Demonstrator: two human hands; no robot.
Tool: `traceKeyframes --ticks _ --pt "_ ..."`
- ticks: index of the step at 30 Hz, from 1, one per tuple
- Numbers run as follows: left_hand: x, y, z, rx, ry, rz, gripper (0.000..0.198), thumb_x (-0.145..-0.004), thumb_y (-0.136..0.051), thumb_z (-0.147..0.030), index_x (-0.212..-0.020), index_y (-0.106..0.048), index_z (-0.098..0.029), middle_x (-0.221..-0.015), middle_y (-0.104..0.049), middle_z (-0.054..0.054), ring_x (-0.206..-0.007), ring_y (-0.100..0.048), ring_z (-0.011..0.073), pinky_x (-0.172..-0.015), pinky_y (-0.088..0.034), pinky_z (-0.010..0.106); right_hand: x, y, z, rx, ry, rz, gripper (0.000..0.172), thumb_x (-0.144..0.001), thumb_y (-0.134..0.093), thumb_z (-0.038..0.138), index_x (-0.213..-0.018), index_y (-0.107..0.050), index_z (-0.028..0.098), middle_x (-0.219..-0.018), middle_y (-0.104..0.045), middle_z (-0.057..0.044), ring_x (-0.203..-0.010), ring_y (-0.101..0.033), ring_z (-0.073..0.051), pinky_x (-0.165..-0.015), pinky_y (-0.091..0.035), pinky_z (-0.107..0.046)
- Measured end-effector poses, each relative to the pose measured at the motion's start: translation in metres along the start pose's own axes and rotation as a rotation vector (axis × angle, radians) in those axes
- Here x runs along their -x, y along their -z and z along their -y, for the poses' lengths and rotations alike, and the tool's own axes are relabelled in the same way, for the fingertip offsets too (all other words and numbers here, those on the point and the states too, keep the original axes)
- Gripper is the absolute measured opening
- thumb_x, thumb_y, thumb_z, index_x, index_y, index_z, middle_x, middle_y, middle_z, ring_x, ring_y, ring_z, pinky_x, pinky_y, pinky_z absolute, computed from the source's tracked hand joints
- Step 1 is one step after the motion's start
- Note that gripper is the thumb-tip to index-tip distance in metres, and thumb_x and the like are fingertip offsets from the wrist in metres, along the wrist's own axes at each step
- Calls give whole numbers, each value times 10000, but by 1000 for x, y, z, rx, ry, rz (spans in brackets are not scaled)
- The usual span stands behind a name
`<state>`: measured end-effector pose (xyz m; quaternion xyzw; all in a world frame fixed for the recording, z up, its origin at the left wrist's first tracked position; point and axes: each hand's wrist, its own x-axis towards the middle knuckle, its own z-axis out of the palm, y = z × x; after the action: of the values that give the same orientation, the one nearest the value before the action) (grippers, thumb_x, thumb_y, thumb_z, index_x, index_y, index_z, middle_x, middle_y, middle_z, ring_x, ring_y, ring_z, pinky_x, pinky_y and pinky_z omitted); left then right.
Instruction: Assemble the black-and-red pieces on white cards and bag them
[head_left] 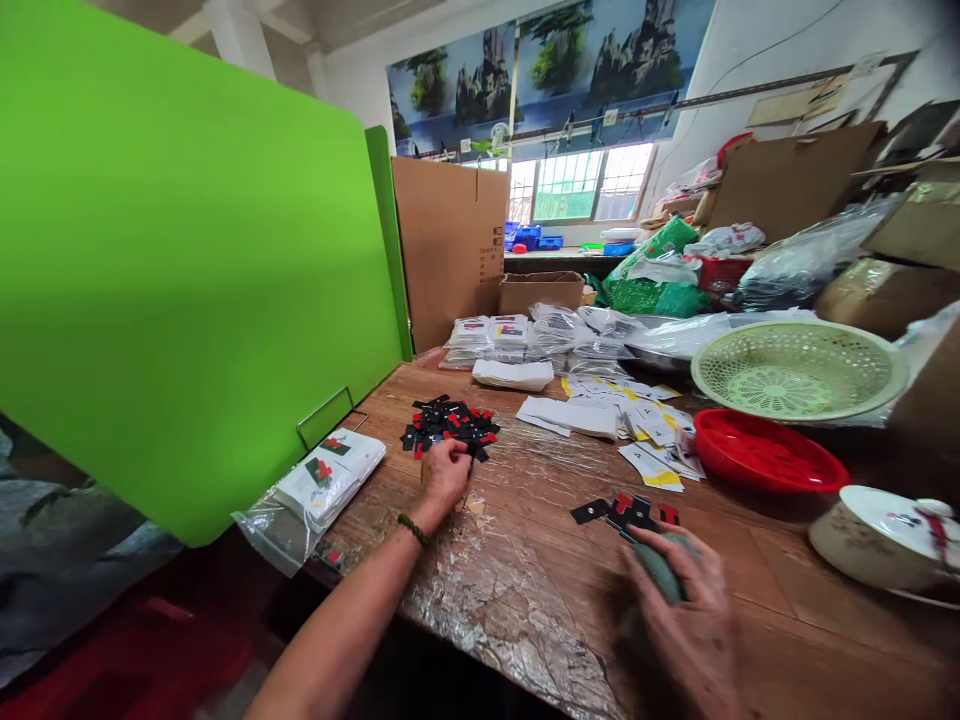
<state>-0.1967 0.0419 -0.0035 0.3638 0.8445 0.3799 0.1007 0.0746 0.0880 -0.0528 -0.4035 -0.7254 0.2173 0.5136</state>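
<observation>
My left hand [448, 470], a dark beaded bracelet at its wrist, reaches to the near edge of a heap of small black and red flat pieces [454, 422]. Its fingertips are pinched together; what lies between them is hidden. My right hand [694, 590] is wrapped round a grey-green rounded object [660, 568] near the table's front right. Just beyond that object lies a smaller group of black and red pieces [626, 510]. A clear bag of white cards [334, 480] with black and red pieces on top sits left of my left hand.
A green panel [202, 250] borders the left side. Several bagged stacks [510, 335], white paper strips [574, 415] and yellow-white cards [652, 430] lie farther back. At right stand a red basin [769, 455], a pale green colander [799, 370] and a lidded white pot [877, 545].
</observation>
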Motion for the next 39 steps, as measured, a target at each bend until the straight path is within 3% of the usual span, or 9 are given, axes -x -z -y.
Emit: traceKeyframes --ticks 3,5,10,13,16,19,27,31,39 --pt "51 -22 -18 251 -31 168 173 -727 -660 -162 -888 -717 -139 -755 -721 53 -671 -656 161 -642 -504 256 8 -32 46 -160 25 73 351 -877 -562 470 -1058 -692 199 -1260 -521 -133 -1169 -509 -297 -984 -421 -500" --pt "85 -34 -26 720 -44 339 160 -721 -669 -215 -846 -724 -131 -746 -713 53 -690 -643 154 -656 -495 250 8 -49 61 -236 17 97 325 -888 -552 455 -1034 -702 207 -1235 -548 -132 -1147 -525 -279 -968 -435 -483" --pt "107 -52 -34 828 60 535 203 -576 -700 -121 -778 -719 -122 -679 -679 16 -605 -574 107 -593 -445 216 -20 -36 25 -180 -70 -2 382 -847 -553 540 -900 -712 197 -1029 -628 -114 -1031 -560 -276 -958 -422 -480" --pt "86 -73 -41 662 16 486 223 -608 -664 -99 -818 -732 -128 -695 -691 22 -603 -583 118 -578 -457 225 -38 -8 -11 13 -108 -126 495 -809 -541 628 -919 -718 179 -1041 -620 -128 -1028 -551 -297 -950 -424 -476" --pt "54 -90 -49 387 -194 444 207 -691 -652 -134 -869 -755 -159 -759 -727 30 -669 -628 144 -618 -485 238 -40 14 -34 174 -85 -189 572 -806 -493 679 -925 -718 167 -1054 -619 -145 -1035 -549 -322 -934 -433 -482" --pt "10 -83 -48 -27 -425 268 230 -798 -584 -146 -942 -755 -203 -917 -745 29 -837 -653 160 -777 -503 245 -30 21 -49 242 -66 -203 593 -820 -457 683 -937 -712 160 -1061 -615 -154 -1042 -551 -340 -937 -433 -501" --pt "-105 -14 -7 -377 -242 17 388 -788 -538 -55 -1145 -651 -156 -1249 -585 163 -1204 -475 318 -1010 -387 473 -22 8 -60 196 -110 -124 658 -798 -446 745 -931 -724 163 -1104 -596 -157 -1049 -561 -347 -942 -431 -518" --pt "-121 -9 9 -383 -171 17 214 -769 -599 -111 -955 -695 -153 -1187 -607 157 -1170 -502 319 -983 -409 461 -22 7 -54 158 -120 -113 657 -778 -471 762 -904 -726 170 -1098 -592 -150 -1032 -570 -333 -928 -443 -502" --pt "-127 13 25 -80 -24 -145 185 -815 -535 -130 -866 -709 -167 -943 -715 96 -970 -627 235 -907 -458 368 -20 8 -56 153 -115 -108 639 -775 -480 757 -899 -726 180 -1073 -608 -146 -1012 -576 -335 -910 -453 -519"
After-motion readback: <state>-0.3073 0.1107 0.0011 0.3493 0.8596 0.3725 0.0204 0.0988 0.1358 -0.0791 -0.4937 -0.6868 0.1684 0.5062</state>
